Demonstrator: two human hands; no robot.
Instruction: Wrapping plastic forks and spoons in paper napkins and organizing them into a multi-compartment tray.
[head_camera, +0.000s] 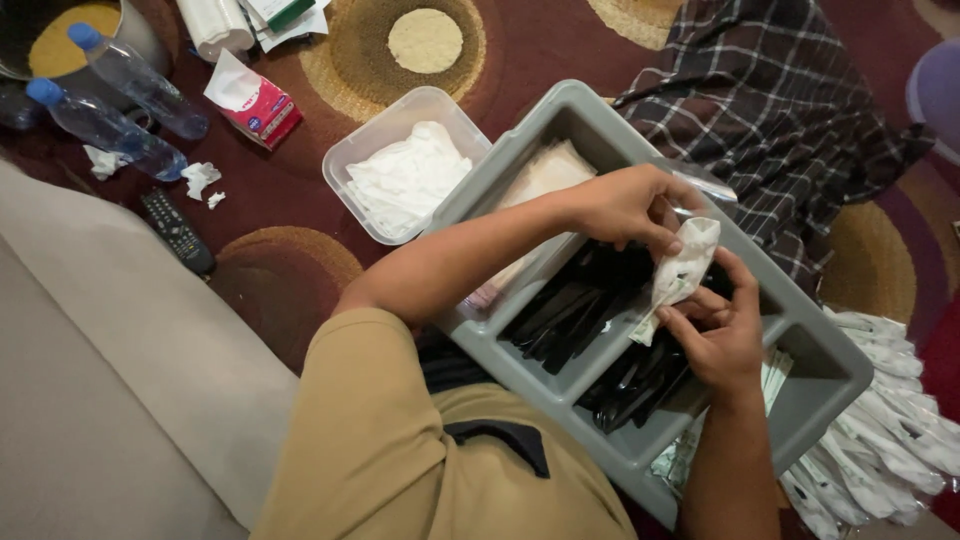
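Observation:
A small clear plastic pouch with a white napkin and cutlery inside (680, 272) is held between both hands above a grey compartment tray (560, 112). My left hand (628, 205) pinches the pouch's upper end. My right hand (718, 335) grips its lower end from below. Black plastic cutlery (575, 310) fills the tray's middle compartments under the hands. A stack of flat clear bags (545, 170) lies in the tray's far compartment.
A clear tub of white napkins (405, 175) stands left of the tray. A pile of finished white packets (885, 420) lies at the right. Two water bottles (110, 95), a remote control (175, 230), a tissue packet (255, 100) and a plaid cloth (770, 110) lie on the patterned carpet.

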